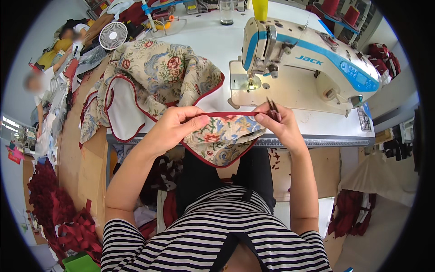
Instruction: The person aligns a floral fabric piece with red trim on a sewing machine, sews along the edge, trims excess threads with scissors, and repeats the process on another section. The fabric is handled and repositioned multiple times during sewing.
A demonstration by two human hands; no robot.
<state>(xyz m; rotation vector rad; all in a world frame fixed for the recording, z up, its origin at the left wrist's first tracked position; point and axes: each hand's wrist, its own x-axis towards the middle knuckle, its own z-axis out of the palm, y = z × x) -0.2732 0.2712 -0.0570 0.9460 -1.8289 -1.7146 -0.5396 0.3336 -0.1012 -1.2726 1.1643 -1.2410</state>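
Observation:
Between my hands, a floral tapestry fabric piece [222,138] with dark red binding is stretched at the table's front edge, its curved lower end hanging over my lap. My left hand [171,129] pinches the bound upper edge at one end. At the other end, my right hand [284,127] pinches the same edge, with small dark thread snips [273,109] also held in it, points upward. A larger floral garment [156,68] with the same red binding lies heaped to the left. My left hand hides whether the two are joined.
A white and blue sewing machine [312,59] stands on the white table [204,22] at the right. Farther back are a glass [226,12] and a small fan [113,36]. Dark red fabric strips [56,213] pile up at the left. Two people work in the far left background.

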